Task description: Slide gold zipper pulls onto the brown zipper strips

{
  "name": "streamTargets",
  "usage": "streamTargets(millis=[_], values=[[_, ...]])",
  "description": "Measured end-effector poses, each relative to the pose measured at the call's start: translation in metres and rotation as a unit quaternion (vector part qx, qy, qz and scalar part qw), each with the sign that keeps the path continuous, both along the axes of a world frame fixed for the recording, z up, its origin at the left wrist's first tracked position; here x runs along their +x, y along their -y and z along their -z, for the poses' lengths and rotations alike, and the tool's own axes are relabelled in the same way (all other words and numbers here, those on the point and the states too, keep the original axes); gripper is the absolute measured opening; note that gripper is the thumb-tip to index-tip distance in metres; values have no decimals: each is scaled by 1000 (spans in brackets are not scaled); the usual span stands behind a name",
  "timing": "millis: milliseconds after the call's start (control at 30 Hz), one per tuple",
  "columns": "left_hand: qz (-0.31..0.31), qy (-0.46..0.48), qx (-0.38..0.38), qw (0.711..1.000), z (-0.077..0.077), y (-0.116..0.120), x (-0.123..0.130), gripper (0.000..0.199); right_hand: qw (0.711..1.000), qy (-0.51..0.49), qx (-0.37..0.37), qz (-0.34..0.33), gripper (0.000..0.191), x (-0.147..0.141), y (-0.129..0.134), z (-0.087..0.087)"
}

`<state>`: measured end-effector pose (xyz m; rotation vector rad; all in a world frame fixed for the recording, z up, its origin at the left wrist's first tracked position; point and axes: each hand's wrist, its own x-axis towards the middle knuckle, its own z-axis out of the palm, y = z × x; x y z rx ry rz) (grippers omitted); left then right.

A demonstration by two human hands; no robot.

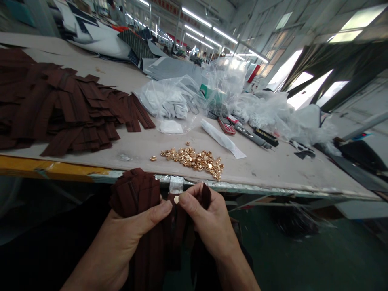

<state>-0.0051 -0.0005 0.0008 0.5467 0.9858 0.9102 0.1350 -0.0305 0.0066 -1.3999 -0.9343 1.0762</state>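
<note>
My left hand (129, 230) is wrapped round a thick bundle of brown zipper tapes (136, 192), whose long ends hang down below the table edge. Its thumb points toward a small gold zipper slider (176, 199). My right hand (209, 218) pinches that slider between thumb and forefinger, and a brown tape end (206, 196) sticks up between its fingers. Whether the slider sits on a tape is hidden by the fingers. Just beyond my hands, a pile of gold zipper sliders (197, 160) lies on the table, with a single one (153, 158) apart at its left.
A large heap of brown zipper tapes (69, 101) covers the table's left side. Clear plastic bags (178, 97), a white paper strip (222, 137), a red box (226, 125) and a grey pen-shaped tool (251, 135) lie farther back. The table's front edge (273, 190) runs before me.
</note>
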Motion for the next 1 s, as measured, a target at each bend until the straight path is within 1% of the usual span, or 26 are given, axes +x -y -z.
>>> streamTargets(millis=[133,200,233,300,367,400,433,467,500,567,633,667,733,800,867,933,1000], values=[[0,4,-22,1000,3,-1,-3,30,996,84,-5,9,21,-6,-1,-4],[-4,8,-25,1000,5,-2,-3,30,988,155,15,22,20,-10,-1,-5],[-5,9,-30,1000,5,-3,-3,30,979,200,34,30,20,-12,-2,-6],[-6,9,-39,999,5,-4,-3,30,948,304,78,55,20,-14,-9,-9],[-12,9,-38,999,4,-4,-3,31,903,404,110,94,22,-13,-20,-13],[-13,9,-37,999,3,-4,-3,32,883,439,115,116,22,-12,-26,-16],[-10,12,-37,999,3,-4,-3,32,870,461,114,135,22,-11,-33,-18],[-6,14,-37,999,2,-4,-2,31,865,466,111,146,22,-10,-39,-21],[1,16,-36,999,1,-4,-2,30,873,454,109,144,21,-9,-43,-23],[9,15,-31,999,0,-5,-1,28,909,388,114,106,14,-7,-47,-26],[0,10,-19,1000,-2,-5,1,31,940,318,121,35,9,-7,-45,-27],[-5,8,-15,1000,-3,-5,2,34,947,298,119,-3,9,-8,-42,-27],[-16,10,-19,1000,-7,-4,3,42,951,286,100,-65,16,-8,-35,-27],[-24,17,-25,999,-9,-1,4,44,953,274,74,-104,25,-7,-27,-29],[-12,28,-15,999,-8,2,4,39,957,255,53,-129,27,-6,-20,-32],[22,43,8,999,-4,5,3,29,958,235,40,-161,30,-3,-14,-38],[55,49,26,997,1,8,0,21,961,211,24,-178,33,-2,-12,-45]])
